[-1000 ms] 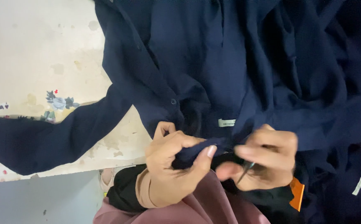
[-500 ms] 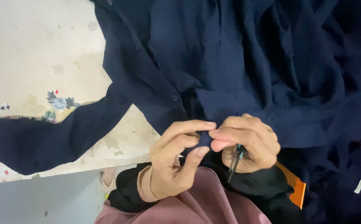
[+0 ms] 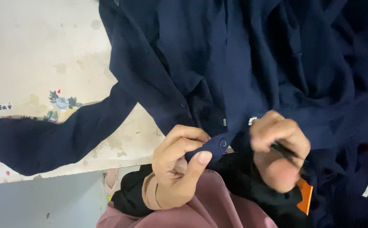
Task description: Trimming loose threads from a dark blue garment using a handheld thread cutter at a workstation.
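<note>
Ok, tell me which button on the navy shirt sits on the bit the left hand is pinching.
The button beside the left hand thumb tip; the other buttons sit higher up the placket, untouched.

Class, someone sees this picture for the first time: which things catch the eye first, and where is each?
The dark navy garment fills the upper right, one sleeve trailing left over the stained pale table. At bottom centre the left hand pinches a fabric edge bearing a dark button. Beside it, the right hand grips a thin dark tool.
</note>
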